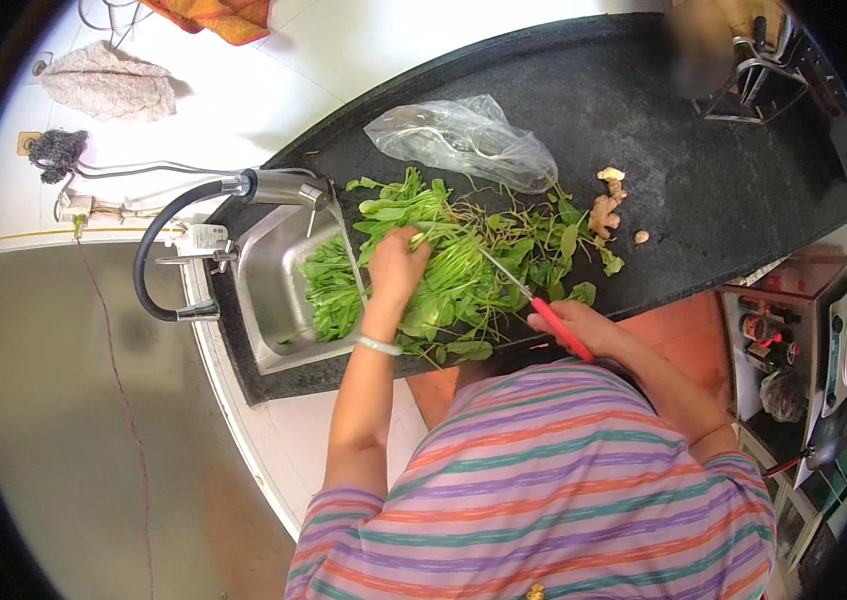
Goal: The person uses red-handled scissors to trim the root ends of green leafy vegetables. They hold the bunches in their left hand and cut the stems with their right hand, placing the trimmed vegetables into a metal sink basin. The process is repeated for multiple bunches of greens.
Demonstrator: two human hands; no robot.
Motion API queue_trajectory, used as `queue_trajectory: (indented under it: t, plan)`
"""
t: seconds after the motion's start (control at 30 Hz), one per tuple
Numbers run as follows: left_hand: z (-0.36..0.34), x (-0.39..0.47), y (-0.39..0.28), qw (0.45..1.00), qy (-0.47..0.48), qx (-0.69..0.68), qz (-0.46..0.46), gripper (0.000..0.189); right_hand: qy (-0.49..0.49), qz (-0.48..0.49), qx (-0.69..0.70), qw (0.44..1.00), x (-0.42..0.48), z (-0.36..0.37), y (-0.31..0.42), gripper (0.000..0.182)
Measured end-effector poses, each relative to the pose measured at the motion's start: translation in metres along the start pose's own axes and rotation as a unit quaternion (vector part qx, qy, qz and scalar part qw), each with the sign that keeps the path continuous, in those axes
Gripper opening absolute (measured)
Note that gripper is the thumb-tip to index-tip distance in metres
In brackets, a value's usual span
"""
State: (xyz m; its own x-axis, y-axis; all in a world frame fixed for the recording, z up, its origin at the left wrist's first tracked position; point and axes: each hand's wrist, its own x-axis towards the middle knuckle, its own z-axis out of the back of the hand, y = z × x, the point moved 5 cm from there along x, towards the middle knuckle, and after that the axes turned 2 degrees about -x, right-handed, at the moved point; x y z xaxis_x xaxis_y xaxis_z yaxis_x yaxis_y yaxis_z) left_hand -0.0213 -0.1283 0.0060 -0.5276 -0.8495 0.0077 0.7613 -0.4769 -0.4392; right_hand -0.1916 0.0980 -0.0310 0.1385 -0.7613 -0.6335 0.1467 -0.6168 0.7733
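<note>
A large heap of leafy green vegetables (450,289) lies on the dark countertop beside the sink. My left hand (398,264) grips a bunch of their stems at the heap's left side. In my right hand (581,324) is a pair of red-handled scissors (560,328), its blades pointing up and left to the stems near the thin roots. Whether the blades are apart is too small to tell. More cut greens (330,289) lie in the right part of the steel sink (264,358).
A clear plastic bag (468,139) lies behind the greens. Ginger root (603,214) and a small round piece (642,237) sit to their right. A faucet with a black hose (144,255) arches over the sink's left side. A metal rack (761,90) stands far right.
</note>
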Motion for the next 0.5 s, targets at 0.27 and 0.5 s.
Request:
queue_trajectory:
  t: [0.27, 0.5]
  plan:
    - [0.042, -0.025, 0.008, 0.962, 0.055, -0.239, 0.117, 0.011, -0.001, 0.103, -0.149, 0.983, -0.005, -0.006, 0.035, 0.060]
    - [0.032, -0.036, -0.001, 0.926, 0.091, -0.337, 0.143, 0.006, -0.012, 0.099, -0.068, 0.993, 0.016, -0.008, 0.033, 0.061]
